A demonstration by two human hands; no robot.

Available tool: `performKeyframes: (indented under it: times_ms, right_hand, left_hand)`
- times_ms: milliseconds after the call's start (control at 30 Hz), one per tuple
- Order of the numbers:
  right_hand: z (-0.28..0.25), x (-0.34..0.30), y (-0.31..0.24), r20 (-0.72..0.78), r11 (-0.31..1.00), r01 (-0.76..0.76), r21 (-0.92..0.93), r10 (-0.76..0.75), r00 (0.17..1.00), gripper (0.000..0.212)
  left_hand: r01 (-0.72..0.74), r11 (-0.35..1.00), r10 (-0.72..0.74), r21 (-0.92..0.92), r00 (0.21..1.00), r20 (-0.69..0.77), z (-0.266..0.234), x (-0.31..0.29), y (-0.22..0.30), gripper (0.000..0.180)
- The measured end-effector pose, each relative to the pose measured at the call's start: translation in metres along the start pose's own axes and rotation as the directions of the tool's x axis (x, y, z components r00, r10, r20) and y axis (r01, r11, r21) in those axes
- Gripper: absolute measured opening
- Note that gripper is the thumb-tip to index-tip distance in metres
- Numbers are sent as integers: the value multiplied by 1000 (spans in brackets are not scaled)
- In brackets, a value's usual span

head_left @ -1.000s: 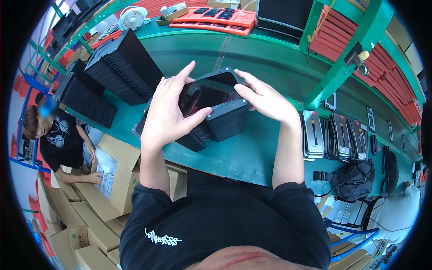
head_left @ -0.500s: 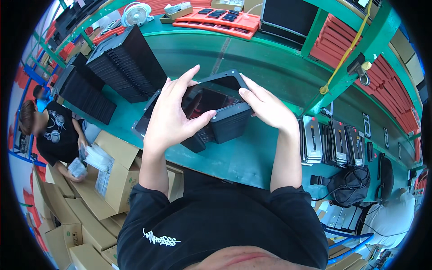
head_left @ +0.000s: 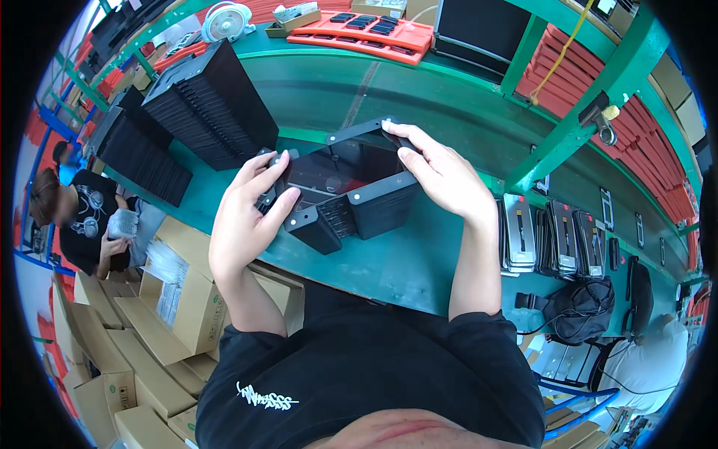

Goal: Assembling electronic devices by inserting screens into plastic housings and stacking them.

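A green table (head_left: 426, 273) is extended across the middle of the frame. In its upper left part a tall stack of black trays (head_left: 213, 105) is placed; if it were bumped by an arm, it could perhaps be tipped. At the centre of the frame a lower tray stack (head_left: 383, 209) is set. If it were pressed unevenly from the two sides, its upper tray could be pushed out of line.

On top of this lower stack, between the hands, a dark glossy panel (head_left: 340, 168) is seen. Its corner could be chipped if it were forced against the raised tray edge, and because its surface looks smooth, it could slip if one side were loosened first. Whether it is lying flat or slightly lifted cannot be told.

The left hand (head_left: 245, 213) is half open, with thumb and fingers apart at the panel's left edge. The right hand (head_left: 449, 176) is also half open; its thumb is laid near the panel's right end and its fingers are at the far tray corner. Whether either grasp is firm cannot be told.
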State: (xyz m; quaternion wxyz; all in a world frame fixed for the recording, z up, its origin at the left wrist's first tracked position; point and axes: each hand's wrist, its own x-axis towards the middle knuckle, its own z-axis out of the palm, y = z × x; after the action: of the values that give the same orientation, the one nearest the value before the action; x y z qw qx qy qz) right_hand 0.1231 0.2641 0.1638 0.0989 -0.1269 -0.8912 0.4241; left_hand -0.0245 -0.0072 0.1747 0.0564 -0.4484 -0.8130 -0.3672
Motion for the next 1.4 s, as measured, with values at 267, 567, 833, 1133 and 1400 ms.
performKeyframes:
  times_ms: [267, 567, 833, 1133, 1400]
  right_hand:
    - [-4, -1, 8, -87, 990, 116, 86, -108, 990, 43]
    - [-58, -58, 14, -794, 991, -135, 16, 94, 601, 46]
    - [-45, -44, 11, -240, 744, 292, 601, -180, 954, 32]
    - [38, -11, -31, 288, 700, 590, 403, -709, 644, 31]
    - [51, -16, -36, -81, 735, 538, 412, -559, 825, 38]
  left_hand:
    - [55, 997, -62, 56, 989, 133, -13, 0, 6, 49]
    - [-34, 940, 86, -341, 987, 138, 25, -2, -36, 65]
    - [-216, 919, 208, -330, 976, -60, 38, -4, -39, 86]
    - [-239, 922, 216, -304, 971, -106, 43, -4, -46, 91]
    - [-78, 879, 44, -471, 996, -83, 43, 9, -42, 76]
